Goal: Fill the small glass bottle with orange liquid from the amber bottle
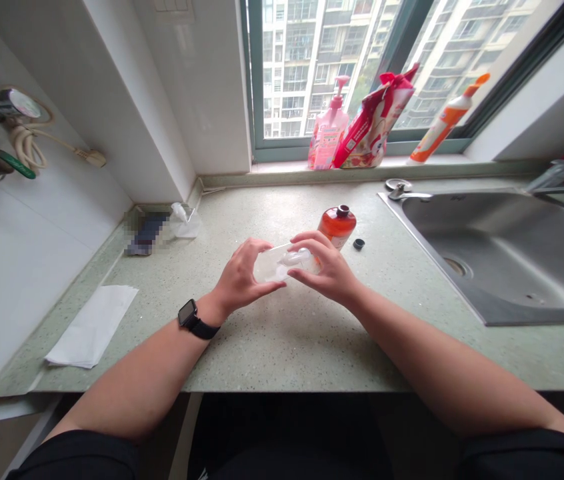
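**A:** Over the middle of the bench (282, 347), what do we have between our hands?

**B:** Our left hand (242, 280) and right hand (325, 267) are together, curled from either side around a clear plastic piece (282, 262). It's too see-through for us to say exactly what it is.

**A:** Do we have a firm hold on it?

**B:** It looks that way. Both hands wrap it, and the fingers of the right lie across its top.

**A:** What's closest to them?

**B:** Just behind the right hand stands an orange bottle (337, 227) with its neck open, and a black cap (359, 244) lies beside it. A black-strapped watch (188, 313) sits on our left wrist.

**A:** And further out?

**B:** To the right there's a steel sink (502, 253) and its tap (402, 192). To the left lies a white paper sheet (92, 325). On the window sill stand a pink pump bottle (329, 127) and a red bag (375, 120).
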`<state>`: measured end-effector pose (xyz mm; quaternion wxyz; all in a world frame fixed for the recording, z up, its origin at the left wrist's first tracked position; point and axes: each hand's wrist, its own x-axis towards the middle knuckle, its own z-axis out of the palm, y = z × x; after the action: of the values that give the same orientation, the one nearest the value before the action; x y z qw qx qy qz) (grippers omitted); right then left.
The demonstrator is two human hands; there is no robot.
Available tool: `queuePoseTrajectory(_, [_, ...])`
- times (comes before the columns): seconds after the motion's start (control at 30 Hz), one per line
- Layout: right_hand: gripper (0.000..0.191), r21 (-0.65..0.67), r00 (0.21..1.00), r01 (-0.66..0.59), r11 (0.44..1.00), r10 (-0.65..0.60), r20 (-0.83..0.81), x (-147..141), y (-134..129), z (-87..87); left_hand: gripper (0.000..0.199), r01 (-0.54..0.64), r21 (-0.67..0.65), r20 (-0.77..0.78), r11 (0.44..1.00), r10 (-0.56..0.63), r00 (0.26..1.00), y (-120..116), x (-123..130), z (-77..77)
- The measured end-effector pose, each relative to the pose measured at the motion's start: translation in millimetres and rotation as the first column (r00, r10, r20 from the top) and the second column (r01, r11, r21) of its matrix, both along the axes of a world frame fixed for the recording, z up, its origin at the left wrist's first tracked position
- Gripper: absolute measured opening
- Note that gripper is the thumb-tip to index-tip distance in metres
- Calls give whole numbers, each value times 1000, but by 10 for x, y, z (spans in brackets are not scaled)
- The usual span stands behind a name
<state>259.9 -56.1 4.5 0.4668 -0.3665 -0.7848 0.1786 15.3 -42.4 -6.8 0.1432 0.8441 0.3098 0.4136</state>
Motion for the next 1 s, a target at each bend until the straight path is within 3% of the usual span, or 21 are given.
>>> queuePoseTrajectory(0.27, [23, -14, 997, -15, 1000, 14, -74, 39, 4, 62, 65, 3, -16, -3, 1000, -3, 1000, 19, -15, 8])
queuePoseTrajectory(0.43, [27, -91, 995, 11, 996, -20, -97, 124, 1, 181, 66, -51, -10, 0, 999, 51, 999, 51, -48, -5])
queuePoseTrajectory(0.63, [44, -155, 993, 52, 987, -68, -99, 233, 65, 164, 65, -134, -3, -8, 991, 134, 991, 73, -92, 7])
queuePoseTrajectory(0.73, [47, -82, 995, 96, 992, -98, -13, 260, 72, 173, 62, -159, 24, -17, 987, 159, 987, 79, -104, 13])
queuePoseTrajectory(0.9, [34, 160, 959, 169, 972, -200, 200, 260, 60, 205, 61, -186, 94, -48, 978, 191, 980, 87, -113, 12])
queuePoseTrajectory(1.0, [31, 201, 935, 199, 959, -247, 255, 266, 66, 202, 62, -208, 116, -63, 971, 216, 974, 97, -126, 11])
